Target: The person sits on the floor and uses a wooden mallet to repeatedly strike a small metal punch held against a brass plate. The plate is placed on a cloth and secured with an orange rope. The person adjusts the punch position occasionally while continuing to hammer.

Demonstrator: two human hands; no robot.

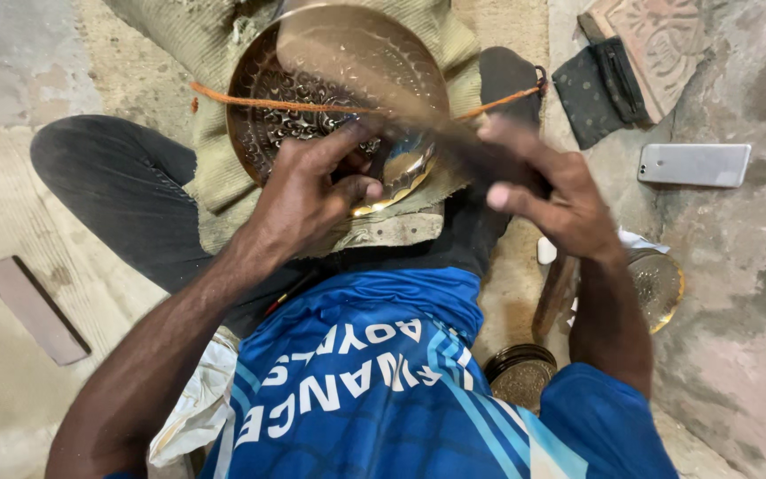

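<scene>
Brass engraved plate (330,98), propped on cloth over my lap, looks mid-chasing: my left grip (312,191) pinches a punch against it, right grip (543,195) clamps the blurred hammer (454,146); next strike needs aim.

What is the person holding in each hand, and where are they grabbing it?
The right hand grips a blurred dark tool by its near end. The left hand pinches something small against the brass plate; what it is cannot be told.
</scene>
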